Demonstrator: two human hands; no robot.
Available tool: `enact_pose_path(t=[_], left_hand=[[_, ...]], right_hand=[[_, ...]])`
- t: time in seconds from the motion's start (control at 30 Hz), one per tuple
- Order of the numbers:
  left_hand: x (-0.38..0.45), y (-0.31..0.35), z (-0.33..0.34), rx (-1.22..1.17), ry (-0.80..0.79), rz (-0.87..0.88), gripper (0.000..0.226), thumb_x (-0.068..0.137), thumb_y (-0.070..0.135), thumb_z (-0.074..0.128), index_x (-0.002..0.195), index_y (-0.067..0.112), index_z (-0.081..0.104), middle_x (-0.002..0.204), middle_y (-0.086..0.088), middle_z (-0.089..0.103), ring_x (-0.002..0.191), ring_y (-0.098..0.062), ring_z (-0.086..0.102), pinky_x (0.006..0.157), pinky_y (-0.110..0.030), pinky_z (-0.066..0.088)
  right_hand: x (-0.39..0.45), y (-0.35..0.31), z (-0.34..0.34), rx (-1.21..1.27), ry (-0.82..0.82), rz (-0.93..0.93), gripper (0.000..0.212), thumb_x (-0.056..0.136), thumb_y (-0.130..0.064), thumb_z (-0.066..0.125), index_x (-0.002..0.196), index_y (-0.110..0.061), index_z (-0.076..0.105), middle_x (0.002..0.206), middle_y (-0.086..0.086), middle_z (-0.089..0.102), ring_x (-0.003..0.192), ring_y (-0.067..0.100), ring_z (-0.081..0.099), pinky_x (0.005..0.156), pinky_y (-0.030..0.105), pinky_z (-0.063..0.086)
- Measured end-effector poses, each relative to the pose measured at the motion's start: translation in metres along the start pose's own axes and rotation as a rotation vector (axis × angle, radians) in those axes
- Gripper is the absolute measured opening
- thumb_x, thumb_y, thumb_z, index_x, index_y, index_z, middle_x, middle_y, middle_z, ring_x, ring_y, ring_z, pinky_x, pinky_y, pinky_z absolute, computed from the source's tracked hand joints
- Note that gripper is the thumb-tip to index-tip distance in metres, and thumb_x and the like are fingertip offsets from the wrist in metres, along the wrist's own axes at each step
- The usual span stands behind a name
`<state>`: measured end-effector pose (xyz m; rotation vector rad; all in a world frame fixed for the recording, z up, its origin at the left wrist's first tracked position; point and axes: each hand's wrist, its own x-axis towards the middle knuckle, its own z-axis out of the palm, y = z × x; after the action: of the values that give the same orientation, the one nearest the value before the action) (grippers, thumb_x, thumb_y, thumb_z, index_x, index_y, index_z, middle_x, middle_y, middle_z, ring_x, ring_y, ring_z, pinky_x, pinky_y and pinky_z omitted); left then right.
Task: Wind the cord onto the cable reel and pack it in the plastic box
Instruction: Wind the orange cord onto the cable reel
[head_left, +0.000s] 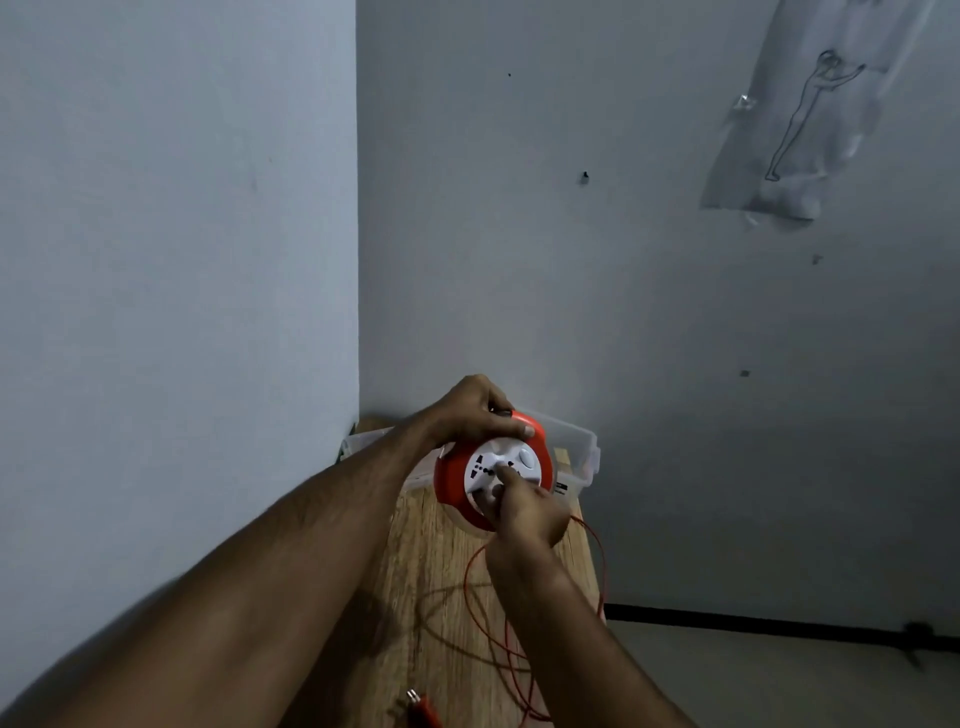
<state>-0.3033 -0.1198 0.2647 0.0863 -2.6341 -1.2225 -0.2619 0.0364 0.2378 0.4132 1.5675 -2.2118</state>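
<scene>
Grey walls meet in a corner straight ahead, and wedged into that corner is a narrow wooden counter (431, 571) running away from the camera. Only the head view to work with, so here goes.

Up at the far end, the cable reel (491, 467) is held above the counter, orange rim, white socket face tilted toward us. Directly behind it sits the plastic box (582, 447), clear-walled, touching or nearly touching the wall, so the reel's final trip is short and straight back.

The left hand (475, 410) comes in over the top, fingers curled round the orange rim, thumb lying along its near edge: that is the steadying grip. The right hand (519, 509) is at the white face from below, fingers bunched and pinching what looks like a small knob or crank on it; the exact part is hidden under the fingertips.

Now the relation that matters: the cord (480, 613), thin and red, trails from the reel's lower edge down toward us in loose loops across the counter, one loop hanging off the right edge. Its plug (422, 704) lies at the very near end. Plenty left to reel in, I'd judge, and the right hand is placed for turning.
</scene>
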Motion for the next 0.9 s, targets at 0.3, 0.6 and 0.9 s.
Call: enact_pose_path(t=[0.3, 0.6, 0.9], left_hand=[[-0.007, 0.008, -0.016, -0.05, -0.092, -0.041, 0.017, 0.086, 0.031, 0.083, 0.08, 0.016, 0.08, 0.077, -0.007, 0.077, 0.065, -0.018, 0.075, 0.063, -0.029, 0.06], [-0.003, 0.015, 0.002, 0.015, -0.227, -0.013, 0.038, 0.082, 0.028, 0.087, 0.049, 0.028, 0.067, 0.056, 0.008, 0.06, 0.05, -0.007, 0.059, 0.054, -0.023, 0.047], [0.002, 0.014, -0.001, 0.084, -0.139, 0.012, 0.024, 0.077, 0.04, 0.089, 0.062, 0.031, 0.072, 0.068, 0.007, 0.07, 0.06, -0.006, 0.07, 0.058, -0.022, 0.051]], right_hand=[[0.02, -0.032, -0.044, -1.742, -0.729, -1.75, 0.054, 0.086, -0.016, 0.076, 0.136, -0.015, 0.055, 0.117, 0.009, 0.073, 0.122, 0.032, 0.063, 0.114, 0.061, 0.037], [0.039, -0.041, -0.03, -2.145, -0.936, -1.771, 0.056, 0.085, -0.022, 0.078, 0.134, -0.014, 0.053, 0.134, 0.015, 0.063, 0.125, 0.04, 0.06, 0.105, 0.053, 0.05], [0.051, -0.033, -0.028, -1.82, -0.739, -1.608, 0.055, 0.089, -0.024, 0.073, 0.14, -0.022, 0.054, 0.135, 0.012, 0.063, 0.122, 0.03, 0.064, 0.096, 0.042, 0.055]])
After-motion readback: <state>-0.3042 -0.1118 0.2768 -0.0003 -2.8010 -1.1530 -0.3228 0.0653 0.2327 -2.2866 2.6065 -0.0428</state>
